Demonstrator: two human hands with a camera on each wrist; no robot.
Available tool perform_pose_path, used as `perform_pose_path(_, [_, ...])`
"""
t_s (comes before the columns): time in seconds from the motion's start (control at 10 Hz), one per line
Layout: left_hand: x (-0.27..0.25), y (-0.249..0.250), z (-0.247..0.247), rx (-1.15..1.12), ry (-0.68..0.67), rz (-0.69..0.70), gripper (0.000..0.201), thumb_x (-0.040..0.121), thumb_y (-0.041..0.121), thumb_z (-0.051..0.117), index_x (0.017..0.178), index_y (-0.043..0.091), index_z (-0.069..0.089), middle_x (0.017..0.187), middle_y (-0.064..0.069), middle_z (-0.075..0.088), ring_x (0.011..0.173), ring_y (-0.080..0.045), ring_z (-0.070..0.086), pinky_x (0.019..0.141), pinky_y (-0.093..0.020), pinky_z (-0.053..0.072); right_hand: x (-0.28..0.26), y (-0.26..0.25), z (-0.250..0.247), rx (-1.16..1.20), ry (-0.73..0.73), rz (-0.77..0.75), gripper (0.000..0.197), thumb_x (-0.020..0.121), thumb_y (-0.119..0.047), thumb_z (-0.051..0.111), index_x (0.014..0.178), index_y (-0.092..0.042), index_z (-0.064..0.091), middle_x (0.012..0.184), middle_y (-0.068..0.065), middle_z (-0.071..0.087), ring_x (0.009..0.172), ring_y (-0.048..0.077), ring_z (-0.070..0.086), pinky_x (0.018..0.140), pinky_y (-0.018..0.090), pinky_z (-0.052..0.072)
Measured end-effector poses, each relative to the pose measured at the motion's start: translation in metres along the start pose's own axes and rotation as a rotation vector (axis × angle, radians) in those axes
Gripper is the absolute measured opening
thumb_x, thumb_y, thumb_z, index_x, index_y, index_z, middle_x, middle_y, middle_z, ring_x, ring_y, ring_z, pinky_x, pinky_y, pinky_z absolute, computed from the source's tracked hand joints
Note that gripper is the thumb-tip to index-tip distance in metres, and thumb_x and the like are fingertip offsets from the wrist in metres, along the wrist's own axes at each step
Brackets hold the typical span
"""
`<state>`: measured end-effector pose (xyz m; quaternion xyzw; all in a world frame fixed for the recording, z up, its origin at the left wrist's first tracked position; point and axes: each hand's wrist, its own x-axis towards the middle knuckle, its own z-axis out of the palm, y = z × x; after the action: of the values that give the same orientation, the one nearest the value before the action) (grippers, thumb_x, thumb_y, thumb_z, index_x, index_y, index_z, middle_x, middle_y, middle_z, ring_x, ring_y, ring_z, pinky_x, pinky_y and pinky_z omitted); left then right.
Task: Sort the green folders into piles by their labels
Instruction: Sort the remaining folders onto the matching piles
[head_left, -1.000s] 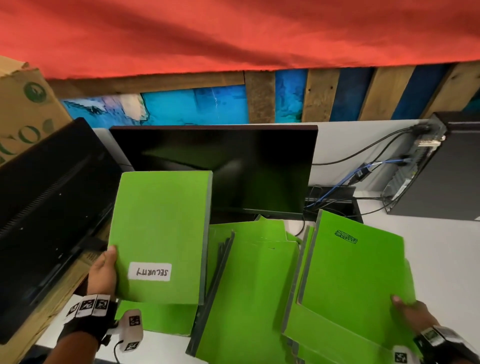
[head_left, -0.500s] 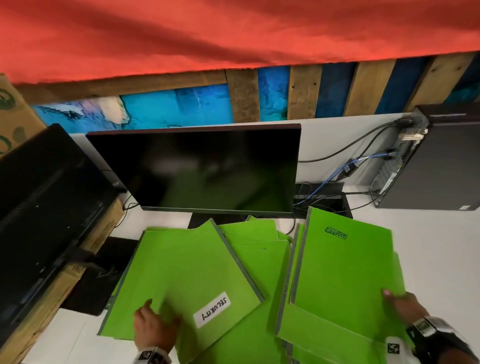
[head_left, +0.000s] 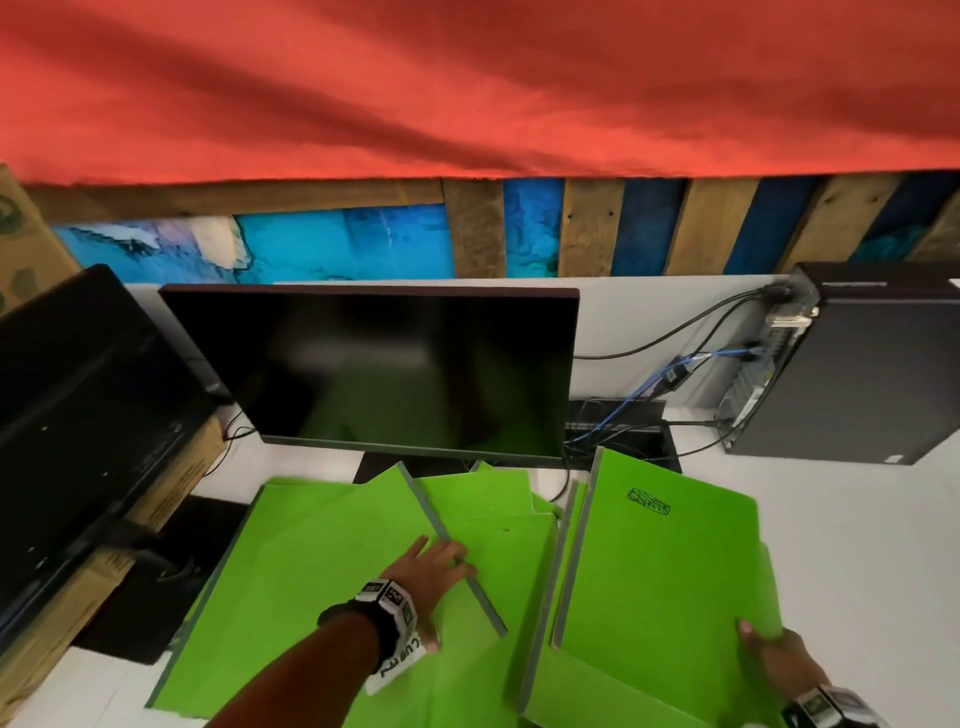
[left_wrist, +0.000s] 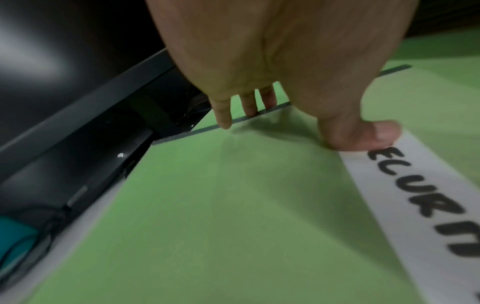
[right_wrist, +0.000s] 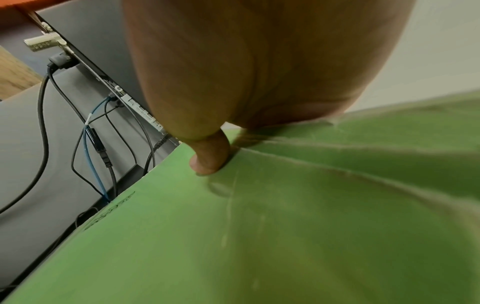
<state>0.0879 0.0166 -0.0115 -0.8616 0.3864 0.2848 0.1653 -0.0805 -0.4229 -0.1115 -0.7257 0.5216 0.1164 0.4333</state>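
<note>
Two monitors (head_left: 374, 369) stand behind the overlapping green folders (head_left: 498, 525), too layered to count. Left hand (head_left: 434, 569) lies flat, fingers straight, on the SECURITY-labelled folder (head_left: 322, 561); right hand (head_left: 774, 657) pinches another folder (head_left: 660, 566), its fingers hidden underneath.

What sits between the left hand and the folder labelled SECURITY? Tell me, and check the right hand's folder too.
Nothing visible. The left hand lies flat on the SECURITY folder, its thumb beside the white label. The right hand grips the edge of the logo folder, thumb on top, with nothing between.
</note>
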Motion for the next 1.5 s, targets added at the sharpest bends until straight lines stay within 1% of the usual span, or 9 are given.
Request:
perform_pose_path(0.2, [0.006, 0.004, -0.025, 0.228, 0.002, 0.059, 0.059, 0.083, 0.013, 0.064, 0.135, 0.016, 0.037, 0.145, -0.018, 0.032, 0.138, -0.034, 0.027, 0.117, -0.053, 0.013, -0.003, -0.001, -0.001, 0.022, -0.032, 0.007, 0.046, 0.084, -0.029, 0.066, 0.112, 0.008, 0.061, 0.106, 0.030, 0.066, 0.093, 0.036, 0.065, 0.084, 0.037, 0.050])
perform_pose_path(0.4, [0.008, 0.010, -0.045, 0.195, -0.133, 0.051, 0.039, 0.081, 0.021, 0.068, 0.116, 0.011, 0.053, 0.123, -0.014, 0.056, 0.118, -0.033, 0.050, 0.100, -0.048, 0.038, 0.006, 0.008, 0.001, 0.028, -0.025, -0.008, 0.053, 0.081, -0.039, 0.067, 0.112, 0.002, 0.060, 0.102, 0.027, 0.067, 0.091, 0.035, 0.066, 0.085, 0.040, 0.052])
perform_pose_path(0.5, [0.002, -0.004, -0.059, 0.105, -0.167, 0.069, 0.045, 0.068, 0.036, 0.079, 0.103, 0.023, 0.056, 0.100, 0.000, 0.065, 0.103, -0.025, 0.059, 0.095, -0.040, 0.040, 0.016, 0.017, 0.004, 0.007, -0.041, 0.009, 0.058, 0.078, -0.045, 0.067, 0.111, 0.001, 0.059, 0.101, 0.026, 0.067, 0.092, 0.035, 0.066, 0.086, 0.040, 0.052])
perform_pose_path(0.6, [-0.013, -0.012, -0.075, -0.084, -0.077, 0.026, 0.037, 0.071, 0.037, 0.075, 0.105, 0.028, 0.063, 0.099, 0.007, 0.067, 0.101, -0.019, 0.060, 0.096, -0.035, 0.043, 0.028, 0.022, 0.006, -0.018, -0.053, 0.018, 0.062, 0.076, -0.050, 0.067, 0.108, 0.002, 0.058, 0.097, 0.025, 0.069, 0.089, 0.034, 0.068, 0.080, 0.038, 0.052])
perform_pose_path(0.8, [-0.032, -0.056, -0.093, -0.663, 0.178, -0.013, 0.031, 0.079, 0.044, 0.061, 0.088, 0.014, 0.061, 0.070, 0.010, 0.051, 0.064, -0.005, 0.047, 0.064, -0.022, 0.040, 0.023, 0.015, 0.004, -0.060, -0.079, 0.020, 0.067, 0.075, -0.053, 0.063, 0.111, 0.001, 0.052, 0.103, 0.025, 0.067, 0.090, 0.034, 0.067, 0.079, 0.039, 0.053])
perform_pose_path(1.0, [-0.013, -0.053, -0.029, -0.991, 0.282, -0.438, 0.021, 0.092, 0.040, 0.052, 0.082, 0.021, 0.052, 0.076, 0.003, 0.055, 0.075, -0.020, 0.054, 0.069, -0.028, 0.042, 0.006, 0.005, 0.001, -0.032, -0.069, 0.018, 0.056, 0.080, -0.048, 0.062, 0.105, 0.002, 0.059, 0.094, 0.025, 0.068, 0.081, 0.031, 0.066, 0.074, 0.033, 0.048])
perform_pose_path(1.1, [-0.008, -0.051, 0.010, -1.078, 0.311, -0.711, 0.033, 0.092, 0.038, 0.053, 0.098, 0.006, 0.056, 0.086, -0.012, 0.059, 0.090, -0.032, 0.061, 0.074, -0.032, 0.043, 0.008, 0.008, 0.002, -0.002, -0.067, 0.002, 0.049, 0.083, -0.041, 0.063, 0.102, 0.005, 0.062, 0.091, 0.027, 0.069, 0.081, 0.033, 0.067, 0.070, 0.032, 0.047])
perform_pose_path(1.2, [-0.008, -0.047, 0.017, -1.173, 0.351, -0.757, 0.035, 0.092, 0.039, 0.053, 0.101, 0.006, 0.053, 0.083, -0.009, 0.058, 0.080, -0.028, 0.057, 0.073, -0.032, 0.043, 0.029, 0.021, 0.008, 0.007, -0.068, 0.011, 0.064, 0.073, -0.055, 0.063, 0.105, 0.000, 0.060, 0.092, 0.024, 0.069, 0.080, 0.033, 0.068, 0.073, 0.041, 0.055])
perform_pose_path(1.5, [-0.018, -0.058, 0.007, -1.065, 0.168, -0.703, 0.062, 0.089, 0.054, 0.049, 0.130, 0.007, 0.051, 0.109, -0.010, 0.064, 0.097, -0.024, 0.060, 0.077, -0.030, 0.048, 0.026, 0.020, 0.003, 0.006, -0.074, 0.001, 0.054, 0.080, -0.042, 0.067, 0.105, 0.004, 0.060, 0.092, 0.026, 0.068, 0.084, 0.034, 0.067, 0.081, 0.043, 0.054])
